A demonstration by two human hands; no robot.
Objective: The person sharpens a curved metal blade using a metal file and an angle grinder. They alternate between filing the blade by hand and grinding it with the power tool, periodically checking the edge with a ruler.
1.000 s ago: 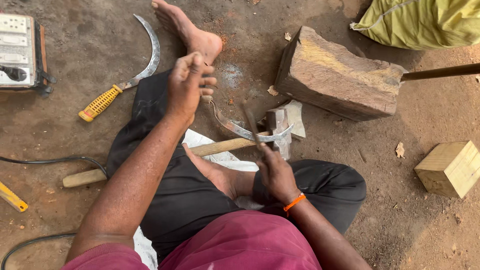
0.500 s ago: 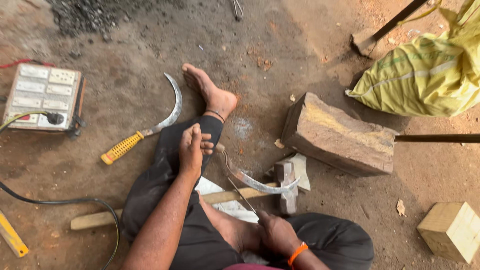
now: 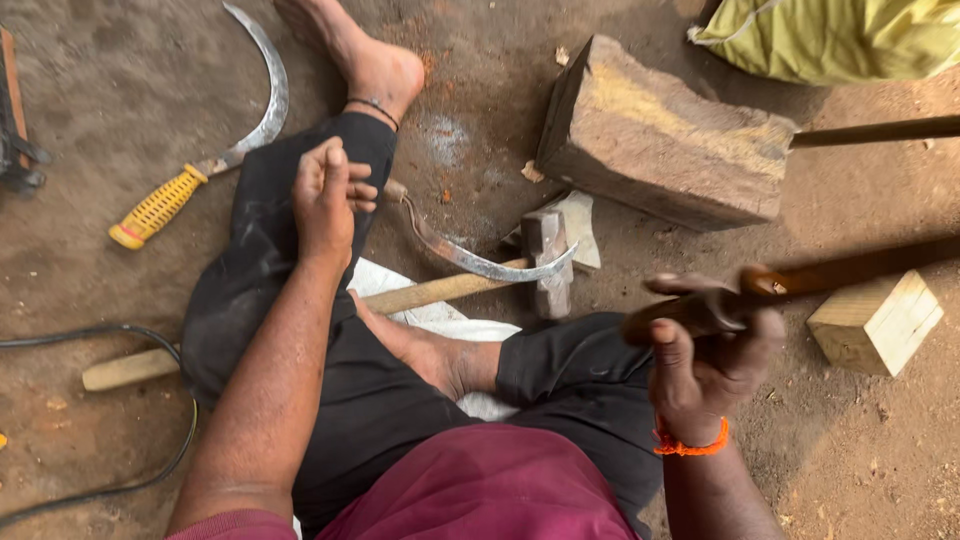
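Now gripping the tang of a curved sickle blade [image 3: 470, 255] with the closed left hand [image 3: 325, 195]; blade running toward four o'clock onto the hammer head [image 3: 547, 262]. Right hand [image 3: 712, 355] clenching a wooden handle [image 3: 840, 275], three o'clock of blade.

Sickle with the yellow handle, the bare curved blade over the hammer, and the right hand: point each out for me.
Sickle with the yellow handle [image 3: 157, 207], head view, on the ribbed yellow grip.
Bare curved blade [image 3: 470, 260], head view, mid-curve of the metal.
Right hand [image 3: 712, 365], head view, middle of the hand, closed on a wooden handle [image 3: 850, 268].
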